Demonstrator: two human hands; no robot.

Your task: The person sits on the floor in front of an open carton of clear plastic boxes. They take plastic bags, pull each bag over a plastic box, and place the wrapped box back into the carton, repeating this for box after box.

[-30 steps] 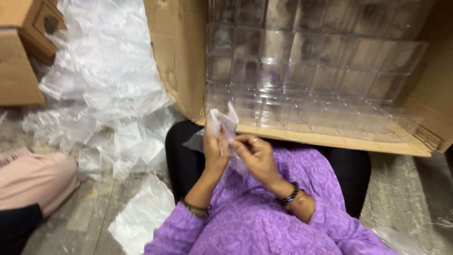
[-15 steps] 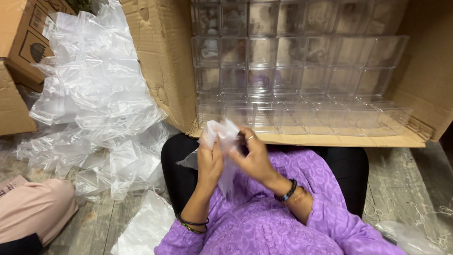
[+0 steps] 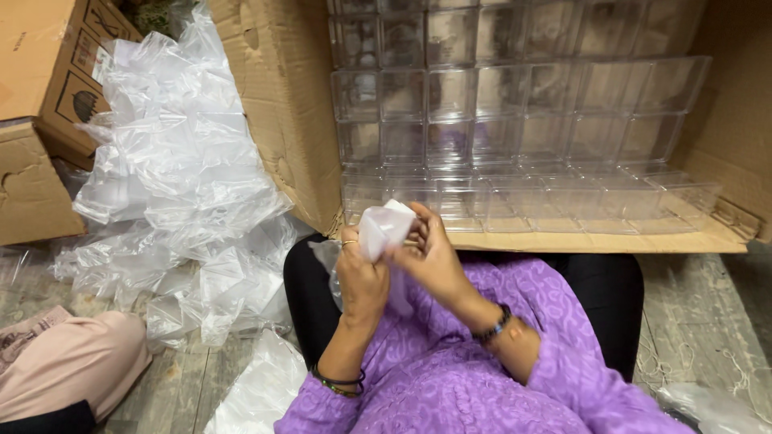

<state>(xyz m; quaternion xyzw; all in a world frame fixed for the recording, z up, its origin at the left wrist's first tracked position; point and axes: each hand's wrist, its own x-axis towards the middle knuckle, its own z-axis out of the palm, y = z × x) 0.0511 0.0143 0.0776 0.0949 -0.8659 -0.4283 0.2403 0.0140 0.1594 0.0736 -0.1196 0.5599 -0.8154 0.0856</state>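
Both hands are raised in front of my chest, gripping a small clear plastic box in a thin plastic bag [image 3: 386, 227]. My left hand [image 3: 360, 277] clasps it from the left and below; a ring shows on one finger. My right hand [image 3: 430, 257] pinches the bag's right side with its fingertips. The bag's loose end hangs down between my wrists. I wear purple patterned sleeves and bracelets.
A big open cardboard carton [image 3: 281, 96] lies on its side ahead, stacked with several clear plastic boxes [image 3: 515, 120]. A heap of empty plastic bags [image 3: 177, 185] lies on the left beside brown cartons [image 3: 32, 96]. Another person's pink-clad knee [image 3: 64, 366] is at bottom left.
The view has tilted and drawn closer to the carton. My hands stay together on the bagged box, shifting it slightly between the fingers.
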